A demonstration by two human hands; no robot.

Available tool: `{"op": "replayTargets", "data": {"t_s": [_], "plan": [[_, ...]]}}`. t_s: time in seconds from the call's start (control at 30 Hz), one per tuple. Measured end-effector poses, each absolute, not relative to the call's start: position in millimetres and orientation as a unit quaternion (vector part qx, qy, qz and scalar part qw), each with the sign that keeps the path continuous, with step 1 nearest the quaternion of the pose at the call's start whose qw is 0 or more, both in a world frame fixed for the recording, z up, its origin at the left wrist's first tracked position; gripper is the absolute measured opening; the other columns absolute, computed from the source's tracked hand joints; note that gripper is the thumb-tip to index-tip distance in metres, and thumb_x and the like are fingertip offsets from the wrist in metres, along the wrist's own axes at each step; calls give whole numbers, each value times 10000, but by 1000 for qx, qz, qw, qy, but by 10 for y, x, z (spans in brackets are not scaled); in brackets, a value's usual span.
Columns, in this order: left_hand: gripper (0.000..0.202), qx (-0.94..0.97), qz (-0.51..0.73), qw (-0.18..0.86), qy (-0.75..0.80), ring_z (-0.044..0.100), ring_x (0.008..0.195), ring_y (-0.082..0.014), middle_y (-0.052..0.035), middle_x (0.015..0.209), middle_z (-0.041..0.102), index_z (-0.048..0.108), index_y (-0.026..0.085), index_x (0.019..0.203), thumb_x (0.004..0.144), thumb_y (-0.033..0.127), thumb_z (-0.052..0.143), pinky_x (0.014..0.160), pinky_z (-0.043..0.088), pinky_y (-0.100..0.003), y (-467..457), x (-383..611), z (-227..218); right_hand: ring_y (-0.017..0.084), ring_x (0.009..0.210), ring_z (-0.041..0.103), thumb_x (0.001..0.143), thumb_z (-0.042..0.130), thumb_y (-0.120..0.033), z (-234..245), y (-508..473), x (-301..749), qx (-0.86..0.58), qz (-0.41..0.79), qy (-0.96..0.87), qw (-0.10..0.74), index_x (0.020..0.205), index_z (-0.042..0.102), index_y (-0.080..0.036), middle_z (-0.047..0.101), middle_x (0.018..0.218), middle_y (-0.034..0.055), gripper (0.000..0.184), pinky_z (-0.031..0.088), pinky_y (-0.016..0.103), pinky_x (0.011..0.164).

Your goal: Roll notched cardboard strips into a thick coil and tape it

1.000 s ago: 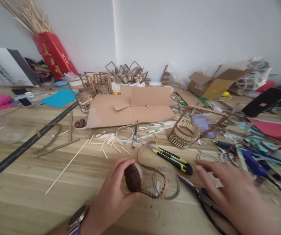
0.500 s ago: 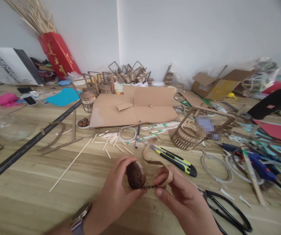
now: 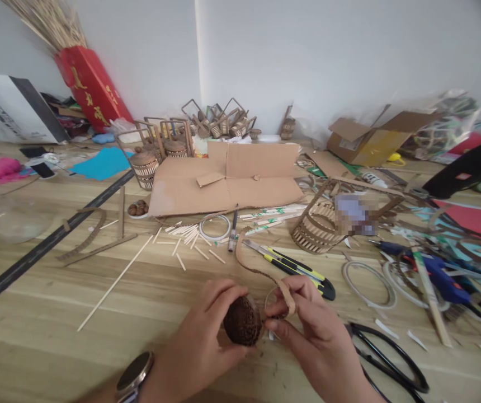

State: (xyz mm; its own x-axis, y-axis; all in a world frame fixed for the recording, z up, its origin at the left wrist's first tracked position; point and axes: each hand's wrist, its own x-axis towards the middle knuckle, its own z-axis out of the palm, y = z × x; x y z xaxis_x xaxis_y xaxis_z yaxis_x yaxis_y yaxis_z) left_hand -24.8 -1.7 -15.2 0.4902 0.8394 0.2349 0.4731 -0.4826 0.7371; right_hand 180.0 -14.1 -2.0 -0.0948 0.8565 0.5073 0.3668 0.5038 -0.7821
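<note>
A tight brown coil of corrugated cardboard strip point(image 3: 240, 322) sits in my left hand point(image 3: 211, 330), its flat spiral side turned partly toward me. My fingers lie over its top and my thumb is under it. My right hand point(image 3: 311, 324) pinches the loose cardboard strip point(image 3: 257, 272) just right of the coil. The strip's tail curls up and away over the table toward the cutter. Behind my right fingers lies part of a pale ring. A yellow and black utility knife point(image 3: 297, 266) lies just beyond my right hand.
Black-handled scissors point(image 3: 395, 358) lie right of my right hand, a blue glue gun point(image 3: 442, 274) farther right. Tape rolls point(image 3: 368, 284), cut sticks point(image 3: 185, 235) and a small slatted basket point(image 3: 314, 226) lie around. Flattened cardboard point(image 3: 190, 182) is at the back centre.
The coil has turned so that more of its spiral side faces me, and it has moved slightly right. The stretch of strip between my hands looks shorter. My view has shifted slightly.
</note>
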Motion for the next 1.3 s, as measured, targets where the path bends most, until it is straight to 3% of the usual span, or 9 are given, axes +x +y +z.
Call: {"op": "replayTargets", "data": {"t_s": [0.37, 0.67, 0.97, 1.17, 1.3], "plan": [[654, 850, 280, 255, 366, 573, 1114, -259, -86, 1211, 575, 454, 246, 1270, 727, 74, 773, 947, 515, -381, -22, -241, -123, 148, 751, 584, 895, 676, -276, -17, -135, 1762, -428, 263, -698, 510, 831, 708, -265, 579, 810, 15, 72, 507, 200, 621], [595, 878, 245, 239, 335, 569, 1109, -250, -74, 1214, 605, 478, 242, 1273, 766, 76, 740, 963, 515, -377, -45, -213, -100, 140, 730, 578, 911, 637, -434, -39, -113, 1768, -437, 304, -662, 528, 776, 699, -269, 603, 781, 3, 222, 500, 204, 650], [635, 896, 271, 200, 289, 576, 1157, -231, -59, 1253, 617, 373, 261, 1357, 824, 106, 681, 1018, 503, -358, -100, -196, -123, 134, 698, 571, 889, 662, -451, -75, -93, 1750, -438, 342, -635, 536, 735, 683, -248, 614, 739, -8, 256, 487, 201, 660], [537, 865, 365, 208, 274, 614, 1123, -229, -82, 1184, 645, 345, 247, 1274, 853, 86, 638, 948, 538, -346, -143, -191, -168, 151, 656, 550, 879, 665, -456, -78, -101, 1747, -457, 347, -626, 528, 700, 677, -223, 590, 698, 0, 294, 470, 240, 622], [471, 877, 344, 200, 271, 621, 1107, -233, -76, 1176, 651, 370, 258, 1185, 850, 85, 653, 935, 539, -344, -122, -198, -161, 153, 635, 526, 875, 665, -425, -79, -117, 1738, -484, 353, -620, 507, 716, 672, -214, 571, 689, -2, 264, 444, 248, 590]]}}
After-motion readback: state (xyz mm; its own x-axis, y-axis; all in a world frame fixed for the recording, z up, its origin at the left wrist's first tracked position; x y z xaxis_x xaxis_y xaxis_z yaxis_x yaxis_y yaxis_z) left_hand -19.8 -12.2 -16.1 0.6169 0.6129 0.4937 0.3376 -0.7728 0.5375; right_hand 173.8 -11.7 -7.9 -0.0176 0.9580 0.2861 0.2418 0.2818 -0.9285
